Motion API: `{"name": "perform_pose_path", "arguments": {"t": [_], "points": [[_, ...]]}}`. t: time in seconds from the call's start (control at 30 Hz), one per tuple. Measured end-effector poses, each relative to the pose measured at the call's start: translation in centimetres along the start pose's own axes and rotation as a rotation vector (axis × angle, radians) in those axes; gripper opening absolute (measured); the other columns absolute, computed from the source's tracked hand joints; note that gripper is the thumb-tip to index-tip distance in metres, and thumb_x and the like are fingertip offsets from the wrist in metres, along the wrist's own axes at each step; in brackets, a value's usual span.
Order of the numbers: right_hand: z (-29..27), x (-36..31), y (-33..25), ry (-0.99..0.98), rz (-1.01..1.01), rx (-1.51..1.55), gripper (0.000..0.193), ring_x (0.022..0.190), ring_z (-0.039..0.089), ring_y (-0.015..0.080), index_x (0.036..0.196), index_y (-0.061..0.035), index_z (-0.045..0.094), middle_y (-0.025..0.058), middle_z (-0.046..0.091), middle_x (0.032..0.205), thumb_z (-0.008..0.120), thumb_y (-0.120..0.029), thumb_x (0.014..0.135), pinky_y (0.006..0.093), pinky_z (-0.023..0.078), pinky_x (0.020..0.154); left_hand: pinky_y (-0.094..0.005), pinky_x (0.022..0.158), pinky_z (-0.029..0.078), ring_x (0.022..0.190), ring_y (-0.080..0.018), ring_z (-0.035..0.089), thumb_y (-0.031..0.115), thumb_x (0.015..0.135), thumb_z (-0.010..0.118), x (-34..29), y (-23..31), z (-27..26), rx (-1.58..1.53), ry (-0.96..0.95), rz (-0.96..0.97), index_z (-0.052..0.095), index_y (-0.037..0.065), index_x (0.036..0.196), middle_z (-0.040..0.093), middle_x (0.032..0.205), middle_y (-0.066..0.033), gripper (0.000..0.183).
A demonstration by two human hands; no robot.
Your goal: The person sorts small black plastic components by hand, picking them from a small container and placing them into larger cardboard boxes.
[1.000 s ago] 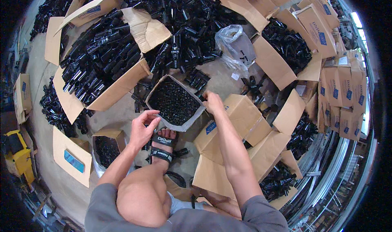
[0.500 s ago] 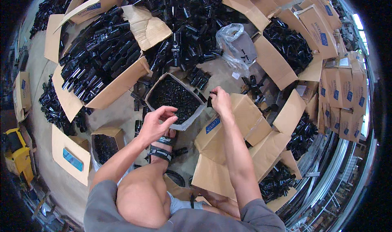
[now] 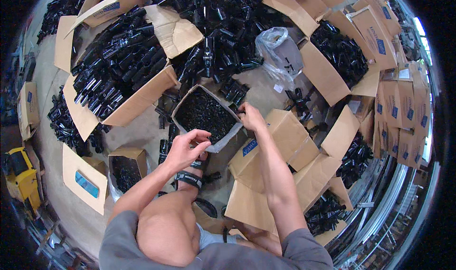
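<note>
A box (image 3: pixel 223 144) with a grey-lined rim, filled with small black parts (image 3: pixel 204 113), stands on the floor in front of me. My left hand (image 3: pixel 186 149) hovers at its near rim, thumb and fingertips drawn together; whatever may lie between them is too small to make out. At the box's right rim, my right hand (image 3: pixel 252 118) has its fingers pinched on a small black part (image 3: pixel 238 112), mostly hidden by the fingers. Black tubular parts (image 3: pixel 233 90) lie just beyond the box.
A large carton (image 3: pixel 142 101) heaped with black tubular parts stands at the far left. Open cartons (image 3: pixel 266 151) crowd my right, near stacked cartons (image 3: pixel 399 113). A clear plastic bag (image 3: pixel 275 51) lies farther off. A smaller box (image 3: pixel 124 170) and a phone (image 3: pixel 86 184) on cardboard are at left.
My right hand has moved left and slightly up to the box's rim with the black part. The left hand's thumb and fingertips have come closer together.
</note>
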State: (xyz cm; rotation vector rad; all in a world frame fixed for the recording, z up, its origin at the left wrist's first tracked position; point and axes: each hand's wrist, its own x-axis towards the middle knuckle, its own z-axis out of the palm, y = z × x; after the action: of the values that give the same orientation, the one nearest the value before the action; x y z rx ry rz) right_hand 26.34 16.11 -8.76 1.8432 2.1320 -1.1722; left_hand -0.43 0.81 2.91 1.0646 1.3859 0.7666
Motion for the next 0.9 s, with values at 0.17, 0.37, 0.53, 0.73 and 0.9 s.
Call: {"name": "perform_pose_path", "arguments": {"t": [0.17, 0.37, 0.53, 0.73, 0.9], "points": [[-3.9, -1.9, -2.1, 0.100, 0.095, 0.076, 0.031, 0.115, 0.066, 0.0388, 0.120, -0.0018, 0.067, 0.0247, 0.070, 0.119, 0.065, -0.012, 0.090, 0.0464, 0.051, 0.098, -0.0334, 0.091, 0.055, 0.101, -0.0166, 0.070, 0.016, 0.097, 0.071, 0.6, 0.3, 0.1, -0.039, -0.040, 0.024, 0.066, 0.003, 0.126, 0.075, 0.108, -0.0107, 0.033], [-6.1, -8.4, -6.4, 0.160, -0.103, 0.711, 0.026, 0.092, 0.065, 0.0137, 0.118, 0.0030, 0.067, 0.0071, 0.073, 0.103, 0.066, -0.005, 0.093, 0.0311, 0.053, 0.084, -0.0352, 0.109, 0.047, 0.128, -0.0198, 0.059, 0.018, 0.104, 0.062, 2.7, 0.3, 3.0, -0.308, -0.156, -0.005, 0.044, 0.004, 0.153, 0.061, 0.142, -0.0140, 0.054], [-2.7, -12.6, -10.5, 0.131, -0.059, 0.754, 0.029, 0.089, 0.067, 0.0114, 0.125, 0.0002, 0.068, 0.0071, 0.075, 0.100, 0.064, -0.005, 0.097, 0.0275, 0.053, 0.076, -0.0289, 0.095, 0.049, 0.109, -0.0096, 0.059, 0.016, 0.104, 0.061, 3.3, 0.3, 4.5, -0.498, -0.230, 0.040, 0.051, 0.002, 0.147, 0.065, 0.121, -0.0006, 0.046], [-3.3, -15.3, -11.8, 0.191, 0.163, 0.951, 0.037, 0.096, 0.069, 0.0154, 0.138, -0.0009, 0.058, 0.0129, 0.067, 0.124, 0.053, 0.000, 0.101, 0.0305, 0.063, 0.080, -0.0238, 0.068, 0.047, 0.079, -0.0035, 0.055, 0.018, 0.101, 0.066, 1.1, 1.3, 3.3, -0.470, -0.214, -0.145, 0.060, 0.002, 0.135, 0.065, 0.095, 0.0063, 0.038], [-3.3, -15.5, -10.0, 0.007, 0.123, 1.124, 0.043, 0.108, 0.066, 0.0190, 0.143, 0.0008, 0.051, 0.0130, 0.062, 0.125, 0.055, 0.004, 0.100, 0.0323, 0.063, 0.087, -0.0231, 0.061, 0.045, 0.075, -0.0037, 0.052, 0.023, 0.099, 0.071, 0.9, 0.5, 2.6, -0.322, -0.191, -0.162, 0.053, 0.003, 0.148, 0.066, 0.094, 0.0046, 0.056]]}}
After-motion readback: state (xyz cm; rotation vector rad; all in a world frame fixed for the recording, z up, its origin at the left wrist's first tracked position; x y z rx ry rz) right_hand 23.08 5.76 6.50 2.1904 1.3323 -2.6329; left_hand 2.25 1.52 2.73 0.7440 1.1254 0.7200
